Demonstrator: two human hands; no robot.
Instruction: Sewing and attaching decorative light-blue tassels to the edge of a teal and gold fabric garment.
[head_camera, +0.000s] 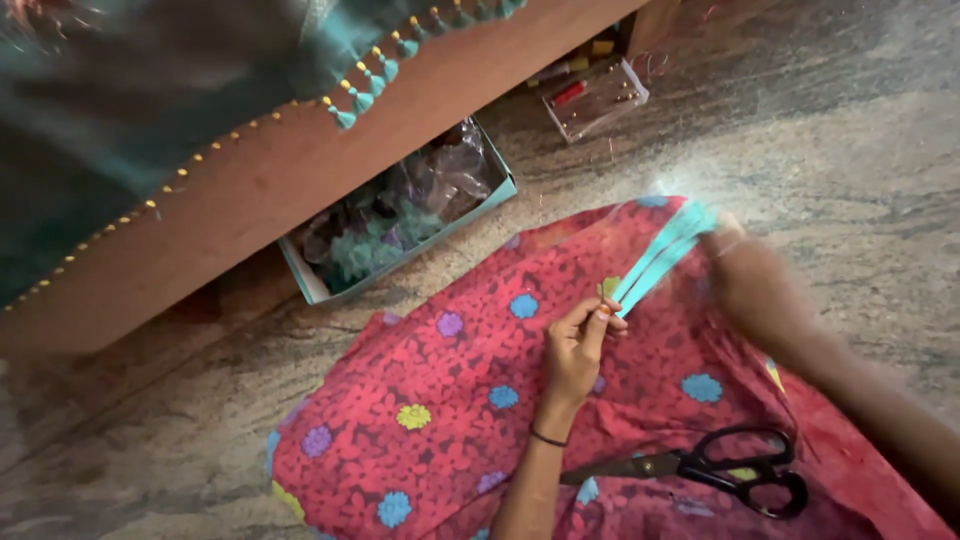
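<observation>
Pinching turquoise threads (655, 262) at frame centre, the left hand (575, 350) and blurred right hand (752, 285) are stretching them over red floral cloth (440, 400); both grips pressed together.

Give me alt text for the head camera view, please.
Two hands stretch a bundle of turquoise threads between them: left hand pinching one end, right hand blurred at the other. Below lie red floral cloth and black scissors.
</observation>
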